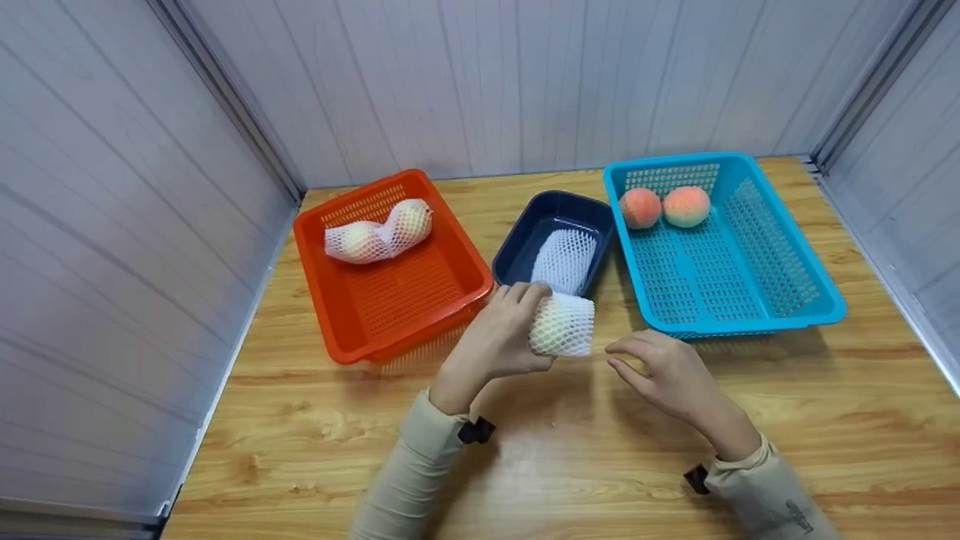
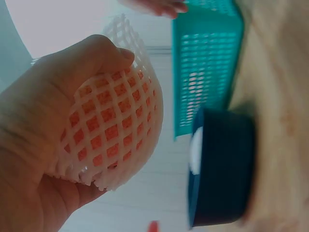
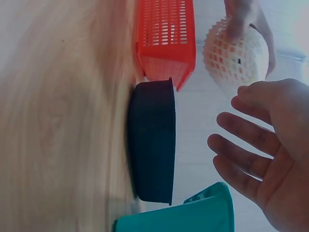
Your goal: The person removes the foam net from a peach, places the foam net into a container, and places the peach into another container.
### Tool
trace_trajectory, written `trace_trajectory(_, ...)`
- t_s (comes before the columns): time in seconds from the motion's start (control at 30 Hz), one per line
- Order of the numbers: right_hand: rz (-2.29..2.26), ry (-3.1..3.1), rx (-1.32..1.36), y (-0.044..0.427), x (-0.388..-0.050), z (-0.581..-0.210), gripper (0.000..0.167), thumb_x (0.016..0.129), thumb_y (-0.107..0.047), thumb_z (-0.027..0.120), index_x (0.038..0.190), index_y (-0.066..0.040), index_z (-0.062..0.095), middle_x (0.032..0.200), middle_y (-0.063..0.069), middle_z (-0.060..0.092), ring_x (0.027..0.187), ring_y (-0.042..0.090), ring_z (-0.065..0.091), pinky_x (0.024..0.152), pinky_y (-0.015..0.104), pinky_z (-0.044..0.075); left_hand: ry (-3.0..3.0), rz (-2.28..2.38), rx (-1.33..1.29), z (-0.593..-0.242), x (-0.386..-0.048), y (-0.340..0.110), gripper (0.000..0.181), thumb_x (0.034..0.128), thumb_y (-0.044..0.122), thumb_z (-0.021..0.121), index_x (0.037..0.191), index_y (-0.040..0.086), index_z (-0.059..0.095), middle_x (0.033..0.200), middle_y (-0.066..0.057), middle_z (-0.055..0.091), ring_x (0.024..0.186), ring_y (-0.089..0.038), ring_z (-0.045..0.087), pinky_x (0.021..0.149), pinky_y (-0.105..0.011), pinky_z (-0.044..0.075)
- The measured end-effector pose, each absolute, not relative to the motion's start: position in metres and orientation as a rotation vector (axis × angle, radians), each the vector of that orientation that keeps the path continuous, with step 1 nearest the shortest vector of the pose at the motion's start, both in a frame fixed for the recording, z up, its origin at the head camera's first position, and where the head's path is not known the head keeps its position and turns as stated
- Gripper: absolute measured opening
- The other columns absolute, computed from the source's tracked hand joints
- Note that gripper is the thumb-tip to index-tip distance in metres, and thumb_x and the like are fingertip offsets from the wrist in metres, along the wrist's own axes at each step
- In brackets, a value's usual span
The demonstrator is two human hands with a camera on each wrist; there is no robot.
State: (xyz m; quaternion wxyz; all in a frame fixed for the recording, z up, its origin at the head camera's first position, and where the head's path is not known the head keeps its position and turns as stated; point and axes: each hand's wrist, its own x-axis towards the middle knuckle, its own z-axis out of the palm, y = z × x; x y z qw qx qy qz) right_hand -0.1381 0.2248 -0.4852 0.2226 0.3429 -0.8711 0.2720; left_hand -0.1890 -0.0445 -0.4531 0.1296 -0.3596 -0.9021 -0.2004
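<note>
Netted peach is gripped by the left hand; the right hand, fingers relaxed and empty, is near. 2 bare peaches lie in the blue basket.

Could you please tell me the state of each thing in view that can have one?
Held fruit: raised, netted.
Left hand: gripping the held fruit.
Right hand: holding nothing.
Red basket: upright, containing two netted fruits.
Navy tray: upright, containing a foam net that looks empty.
Blue basket: upright, containing two unwrapped peaches.
</note>
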Motion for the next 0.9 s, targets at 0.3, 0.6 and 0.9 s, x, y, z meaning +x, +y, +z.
trace_trajectory(0.3, 0.772, -2.448, 0.904, 0.230, -0.137, -0.495, 0.017, 0.079, -0.008, 0.080, 0.094, -0.010, 0.074, 0.091, 0.003, 0.071, 0.086, 0.019, 0.066, 0.074, 0.038, 0.054, -2.699, -0.652, -1.036, -0.491, -0.191, -0.033, 0.085, 0.0602, 0.041, 0.085, 0.128, 0.011, 0.043, 0.117, -0.006, 0.053, 0.100, -0.022, 0.048, 0.088, -0.031, 0.043)
trace_trajectory(0.6, 0.780, -2.457, 0.878, 0.233, -0.136, -0.505, 0.016, 0.080, -0.009, 0.079, 0.095, -0.011, 0.074, 0.090, 0.001, 0.071, 0.084, 0.018, 0.067, 0.071, 0.038, 0.054, -2.757, -0.673, -0.983, -0.520, -0.195, -0.027, 0.080, 0.0608, 0.042, 0.083, 0.124, 0.012, 0.045, 0.113, -0.004, 0.052, 0.099, -0.020, 0.049, 0.087, -0.032, 0.041)
trace_trajectory(0.9, 0.800, -2.416, 0.900, 0.232, -0.137, -0.510, 0.015, 0.078, -0.007, 0.079, 0.093, -0.009, 0.074, 0.089, 0.001, 0.071, 0.081, 0.017, 0.067, 0.067, 0.037, 0.054, -2.777, -0.732, -0.969, -0.533, -0.199, -0.026, 0.083, 0.0599, 0.042, 0.086, 0.125, 0.011, 0.044, 0.111, -0.004, 0.053, 0.099, -0.019, 0.050, 0.089, -0.035, 0.042)
